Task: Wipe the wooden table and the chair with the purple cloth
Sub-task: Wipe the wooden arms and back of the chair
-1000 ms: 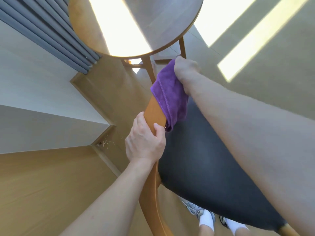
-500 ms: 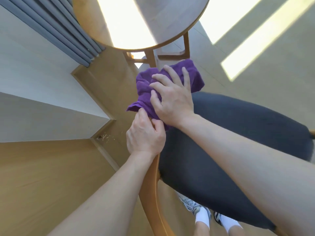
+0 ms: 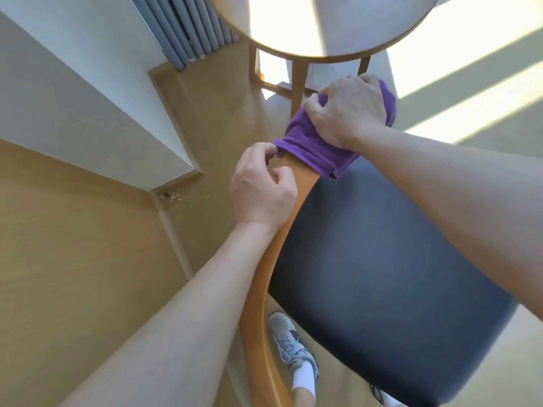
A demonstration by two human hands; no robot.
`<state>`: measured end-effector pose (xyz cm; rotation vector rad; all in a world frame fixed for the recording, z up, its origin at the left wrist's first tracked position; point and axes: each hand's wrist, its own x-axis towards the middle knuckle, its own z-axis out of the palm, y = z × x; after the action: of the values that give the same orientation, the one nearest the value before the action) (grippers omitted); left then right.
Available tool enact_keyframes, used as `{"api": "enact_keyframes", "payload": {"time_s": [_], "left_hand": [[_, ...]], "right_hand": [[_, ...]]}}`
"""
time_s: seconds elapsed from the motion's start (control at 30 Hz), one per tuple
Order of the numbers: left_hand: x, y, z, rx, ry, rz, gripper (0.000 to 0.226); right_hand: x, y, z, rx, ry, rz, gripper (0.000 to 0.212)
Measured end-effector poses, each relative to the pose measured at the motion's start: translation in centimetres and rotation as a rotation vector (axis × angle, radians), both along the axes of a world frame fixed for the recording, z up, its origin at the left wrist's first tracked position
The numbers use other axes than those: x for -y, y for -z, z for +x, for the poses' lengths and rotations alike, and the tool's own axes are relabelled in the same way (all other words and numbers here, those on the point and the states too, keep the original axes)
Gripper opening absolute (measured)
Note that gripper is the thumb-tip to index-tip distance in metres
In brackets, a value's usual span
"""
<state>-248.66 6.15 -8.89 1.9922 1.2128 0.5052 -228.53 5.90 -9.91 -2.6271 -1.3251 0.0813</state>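
I'm seeing the crumpled purple cloth (image 3: 316, 145) draping over the curved orange wooden chair rail (image 3: 264, 289)'s far end. My right hand (image 3: 346, 113) is clutching it there; my left hand (image 3: 261, 189), fingers curled around the rail, is gripping just nearer me, so wiping runs lengthwise toward it.

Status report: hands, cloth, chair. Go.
Right hand grips purple cloth wrapped over chair's wooden backrest. Left hand grips backrest beside cloth. Nothing in the way.
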Motion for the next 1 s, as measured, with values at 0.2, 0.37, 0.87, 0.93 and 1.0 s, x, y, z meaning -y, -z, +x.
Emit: {"api": "enact_keyframes", "payload": {"time_s": [0.2,0.37,0.87,0.93,1.0], "left_hand": [[6.2,0.5,-8.0,-0.347,-0.059,-0.05,0.058],[9.0,1.1,-10.0,-0.309,-0.136,-0.007,0.056],[9.3,0.9,-9.6,-0.346,-0.195,0.029,0.041],[9.3,1.0,-9.7,-0.35,-0.207,0.035,0.043],[9.3,1.0,-9.8,-0.343,-0.218,0.03,0.044]], "right_hand": [[0.3,-0.1,-0.5,0.027,0.022,0.004,0.049],[2.2,0.1,-7.2,-0.028,0.092,0.081,0.04],[2.2,-0.3,-1.0,0.018,-0.263,-0.022,0.058],[2.5,0.2,-2.5,0.023,-0.156,0.006,0.055],[2.8,0.1,-4.6,-0.001,-0.097,0.02,0.05]]}}
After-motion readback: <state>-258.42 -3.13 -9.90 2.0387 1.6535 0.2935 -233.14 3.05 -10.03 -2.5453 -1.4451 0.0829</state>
